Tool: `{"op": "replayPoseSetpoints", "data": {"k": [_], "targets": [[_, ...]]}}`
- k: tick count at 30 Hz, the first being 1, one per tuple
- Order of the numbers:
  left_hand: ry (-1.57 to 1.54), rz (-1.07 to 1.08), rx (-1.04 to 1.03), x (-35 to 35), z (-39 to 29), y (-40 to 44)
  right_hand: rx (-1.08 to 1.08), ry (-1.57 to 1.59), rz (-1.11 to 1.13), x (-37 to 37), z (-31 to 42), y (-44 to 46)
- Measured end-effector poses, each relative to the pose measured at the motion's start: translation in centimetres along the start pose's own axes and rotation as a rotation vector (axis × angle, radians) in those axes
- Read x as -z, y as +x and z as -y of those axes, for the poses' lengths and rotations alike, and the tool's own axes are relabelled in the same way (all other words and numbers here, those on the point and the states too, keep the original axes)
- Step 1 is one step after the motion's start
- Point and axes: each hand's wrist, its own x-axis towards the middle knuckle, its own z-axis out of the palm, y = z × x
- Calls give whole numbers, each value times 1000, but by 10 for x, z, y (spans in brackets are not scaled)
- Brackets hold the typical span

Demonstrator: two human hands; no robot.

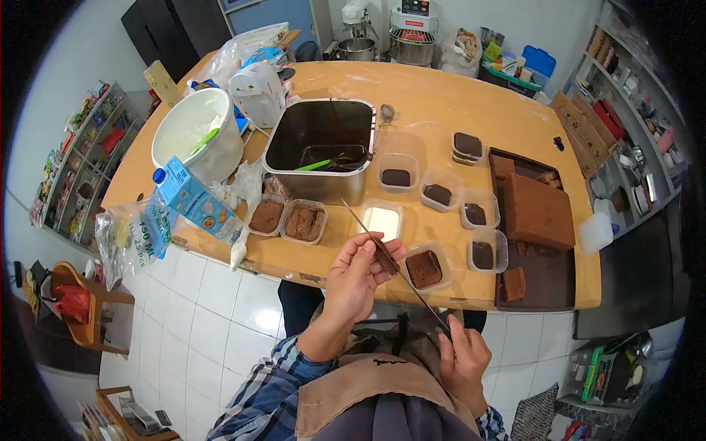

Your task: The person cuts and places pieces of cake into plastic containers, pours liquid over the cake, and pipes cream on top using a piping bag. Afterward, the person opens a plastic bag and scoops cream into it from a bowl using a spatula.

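My right hand [463, 359] is closed round the handle of a long thin knife [421, 295], whose blade slants up and to the left. At the blade, my left hand [354, 275] holds a small piece of brown cake [385, 259] between its fingers. Just right of that hand, a clear cup holding cake [424, 269] stands near the table's front edge. Behind my fingers is a cup of white cream [382, 220]. Two cups filled with brown cake [305, 222] stand to the left.
A deep metal tin [321, 140] with chocolate and a green-handled tool stands mid-table. Right of it are several cups with dark layers [437, 194]. A large cake block [539, 211] lies on a dark tray [555, 294]. At left are a white bucket [165, 136] and a blue carton [195, 202].
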Motion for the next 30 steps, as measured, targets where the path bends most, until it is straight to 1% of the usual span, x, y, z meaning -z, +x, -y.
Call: {"op": "replayPoseSetpoints", "data": {"k": [4, 13, 21, 24, 30], "targets": [[-17, 45, 30, -2, 3, -2, -10, -14, 2, -3, 1, 2], [-38, 63, 54, -7, 12, -5, -32, -8, -10, -7, 3, 9], [-26, 26, 46, -8, 12, -4, 12, 39, -61, -6, 2, 12], [-42, 31, 35, -8, 13, -5, -32, -14, 26, -3, 3, 12], [-28, 35, 26, -1, 15, -7, -6, -25, 20, -3, 2, 13]]}}
